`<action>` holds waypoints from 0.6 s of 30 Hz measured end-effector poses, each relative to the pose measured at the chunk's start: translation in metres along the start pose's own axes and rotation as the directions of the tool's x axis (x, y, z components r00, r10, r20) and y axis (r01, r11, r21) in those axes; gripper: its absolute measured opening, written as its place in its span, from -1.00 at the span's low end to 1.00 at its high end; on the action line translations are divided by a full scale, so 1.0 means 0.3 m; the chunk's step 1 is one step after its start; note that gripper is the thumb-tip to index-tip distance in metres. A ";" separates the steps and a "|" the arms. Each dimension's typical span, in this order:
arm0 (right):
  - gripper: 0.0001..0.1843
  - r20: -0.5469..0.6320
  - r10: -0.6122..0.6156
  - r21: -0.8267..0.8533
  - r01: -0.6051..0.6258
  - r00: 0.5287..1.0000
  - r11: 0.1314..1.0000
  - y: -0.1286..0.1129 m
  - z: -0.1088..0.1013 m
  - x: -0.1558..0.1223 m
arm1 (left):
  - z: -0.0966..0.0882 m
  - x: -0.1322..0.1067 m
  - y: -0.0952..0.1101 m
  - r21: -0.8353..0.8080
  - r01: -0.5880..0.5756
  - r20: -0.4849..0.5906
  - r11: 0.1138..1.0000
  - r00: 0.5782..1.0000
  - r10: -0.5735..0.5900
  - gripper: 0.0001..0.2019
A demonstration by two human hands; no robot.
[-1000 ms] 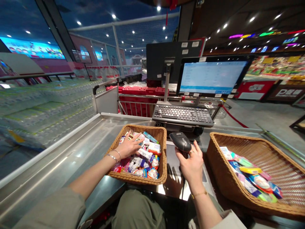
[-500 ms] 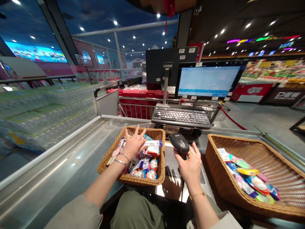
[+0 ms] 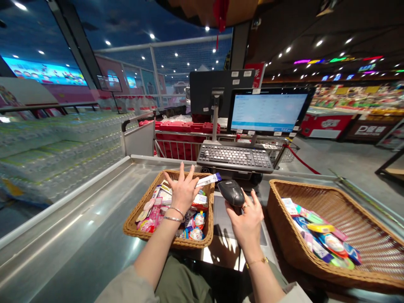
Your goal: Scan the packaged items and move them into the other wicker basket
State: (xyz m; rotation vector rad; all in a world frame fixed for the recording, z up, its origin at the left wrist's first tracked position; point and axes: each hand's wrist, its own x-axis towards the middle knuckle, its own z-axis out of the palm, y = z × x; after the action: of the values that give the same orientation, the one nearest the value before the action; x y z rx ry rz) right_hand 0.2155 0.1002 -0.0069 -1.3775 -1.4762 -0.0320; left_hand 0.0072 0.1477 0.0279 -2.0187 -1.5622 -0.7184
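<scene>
My left hand (image 3: 182, 192) hovers above the left wicker basket (image 3: 135, 225), fingers spread upward, pinching a narrow white and blue packet (image 3: 208, 180) that points right toward the scanner. The basket is full of small colourful sweet packets (image 3: 195, 221). My right hand (image 3: 246, 219) is wrapped round the handle of a black barcode scanner (image 3: 231, 192), held between the two baskets with its head aimed left. A second wicker basket (image 3: 362, 210) at my right holds several packets (image 3: 318, 237) along its near left side.
A keyboard (image 3: 234, 157) and lit till screen (image 3: 267, 112) stand behind the baskets, with a second monitor's back (image 3: 210, 88). The steel counter (image 3: 78, 223) runs to my left. A red-crate trolley (image 3: 181, 134) sits beyond it. Stacked bottled water (image 3: 47, 155) lies far left.
My left hand has lifted out of the left basket with a narrow white packet and brought it toward the scanner. The right hand keeps the scanner in much the same place.
</scene>
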 end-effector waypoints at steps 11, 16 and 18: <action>-0.76 -0.028 -0.080 -0.076 0.077 0.996 0.994 0.008 -0.019 -0.007 | 0.017 0.017 0.080 -0.040 0.074 -0.024 0.996 0.997 -0.075 -0.79; -0.75 -0.024 -0.129 -0.080 0.126 0.991 0.989 0.003 -0.029 -0.009 | 0.019 0.020 0.095 -0.027 0.092 -0.040 0.995 0.995 -0.093 -0.79; -0.75 -0.018 -0.130 -0.081 0.128 0.991 0.988 0.001 -0.034 -0.011 | 0.019 0.021 0.100 -0.030 0.086 -0.047 0.996 0.995 -0.087 -0.79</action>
State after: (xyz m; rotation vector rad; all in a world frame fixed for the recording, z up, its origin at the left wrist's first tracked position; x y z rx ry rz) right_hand 0.2215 0.0917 -0.0048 -1.3392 -1.5572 -0.1903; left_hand 0.0382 0.1491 0.0261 -1.9491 -1.6285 -0.8199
